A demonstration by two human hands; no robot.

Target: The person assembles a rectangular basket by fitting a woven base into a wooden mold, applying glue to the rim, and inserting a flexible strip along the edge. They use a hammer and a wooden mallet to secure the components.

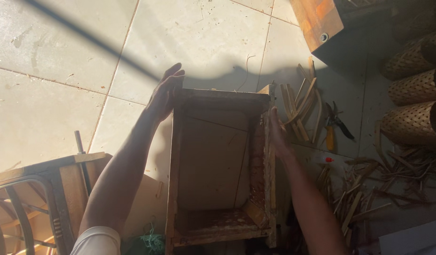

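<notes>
Both hands press flat against a rough wooden frame (221,165) between them, left hand (165,96) at its far corner, right hand (278,135) on its side rail, where splintered edges could, I judge, snag a sliding palm.

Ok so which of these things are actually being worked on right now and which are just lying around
In hand:
- wooden box frame, open through to the floor
- left hand flat on its left side
- right hand against its right side

Lying about:
- pruning shears
- bamboo strips
- woven baskets
- wooden chair
- green twine
</notes>
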